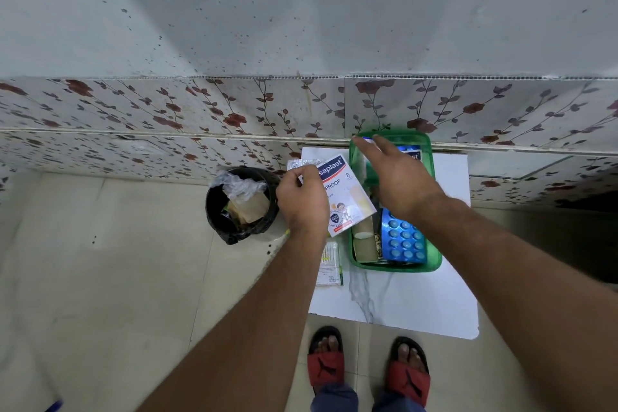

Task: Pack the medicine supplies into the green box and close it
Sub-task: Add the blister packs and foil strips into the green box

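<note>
A green box (434,254) stands on a small white marble-patterned table (411,298) against the wall. Inside lie a blue blister pack of pills (404,241), tan bandage rolls (364,241) and another plaster packet (413,154) at the far end. My left hand (302,202) grips a white plaster packet (346,194) together with a silvery foil strip (301,164), just left of the box. My right hand (396,174) hovers over the box's far half, fingers spread, holding nothing that I can see. A packet of cotton swabs (331,264) lies on the table left of the box.
A black bin (240,207) lined with a bag and holding rubbish stands on the floor left of the table. The floral-tiled wall runs just behind the table. My feet in red and black slippers (368,368) are at the table's front edge.
</note>
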